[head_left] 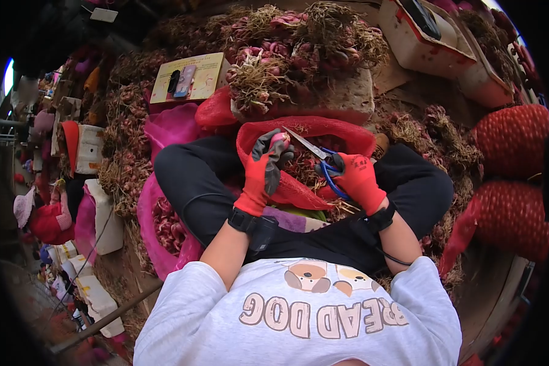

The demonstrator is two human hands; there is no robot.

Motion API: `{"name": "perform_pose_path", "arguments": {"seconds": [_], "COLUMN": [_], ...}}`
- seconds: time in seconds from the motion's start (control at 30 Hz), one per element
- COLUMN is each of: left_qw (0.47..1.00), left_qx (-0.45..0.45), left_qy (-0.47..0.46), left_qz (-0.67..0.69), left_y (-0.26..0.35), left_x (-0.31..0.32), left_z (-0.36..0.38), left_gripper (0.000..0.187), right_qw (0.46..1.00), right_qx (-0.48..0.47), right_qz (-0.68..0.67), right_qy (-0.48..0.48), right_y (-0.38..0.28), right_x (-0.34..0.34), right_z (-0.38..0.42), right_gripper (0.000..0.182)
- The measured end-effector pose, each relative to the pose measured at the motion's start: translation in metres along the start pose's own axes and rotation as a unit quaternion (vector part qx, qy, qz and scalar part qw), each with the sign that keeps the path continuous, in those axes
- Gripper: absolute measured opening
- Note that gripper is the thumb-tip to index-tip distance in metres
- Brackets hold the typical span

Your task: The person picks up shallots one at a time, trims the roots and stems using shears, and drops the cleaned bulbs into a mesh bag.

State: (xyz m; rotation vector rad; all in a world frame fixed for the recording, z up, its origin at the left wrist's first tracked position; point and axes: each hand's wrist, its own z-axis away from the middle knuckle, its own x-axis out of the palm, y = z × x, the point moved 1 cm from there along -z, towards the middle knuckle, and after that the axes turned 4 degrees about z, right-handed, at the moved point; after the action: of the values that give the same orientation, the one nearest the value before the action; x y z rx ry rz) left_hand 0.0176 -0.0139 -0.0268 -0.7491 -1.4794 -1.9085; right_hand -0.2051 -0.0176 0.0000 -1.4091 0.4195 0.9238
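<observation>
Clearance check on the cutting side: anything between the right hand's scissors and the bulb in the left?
Nothing visible between the tips of the scissors and the upper end of the bulb. Lower down, left-hand fingers wrap the bulb, close to the blades.

Between the left hand [262, 174] and right hand [358, 178], a gap over the red mesh bag [299, 190] is crossed by the scissors [315, 150], while passage is blocked ahead by the pale block [348, 99] heaped with bulbs [287, 58] and limited sideways by the bent left knee [186, 177] and right knee [427, 186].
</observation>
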Motion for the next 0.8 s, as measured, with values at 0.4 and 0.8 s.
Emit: {"name": "perform_pose_path", "arguments": {"seconds": [0.4, 0.8], "left_qw": [0.928, 0.953], "left_qx": [-0.244, -0.204], "left_qy": [-0.067, 0.039], "left_qz": [0.274, 0.219], "left_y": [0.008, 0.003], "left_x": [-0.020, -0.013], "left_z": [-0.007, -0.007], "left_gripper": [0.036, 0.036], "right_qw": [0.992, 0.991], "right_qx": [-0.098, -0.088], "right_qz": [-0.080, 0.051], "right_qy": [-0.006, 0.081], "right_y": [-0.010, -0.015], "right_x": [-0.004, -0.002], "right_z": [0.003, 0.003], "right_gripper": [0.028, 0.042]}}
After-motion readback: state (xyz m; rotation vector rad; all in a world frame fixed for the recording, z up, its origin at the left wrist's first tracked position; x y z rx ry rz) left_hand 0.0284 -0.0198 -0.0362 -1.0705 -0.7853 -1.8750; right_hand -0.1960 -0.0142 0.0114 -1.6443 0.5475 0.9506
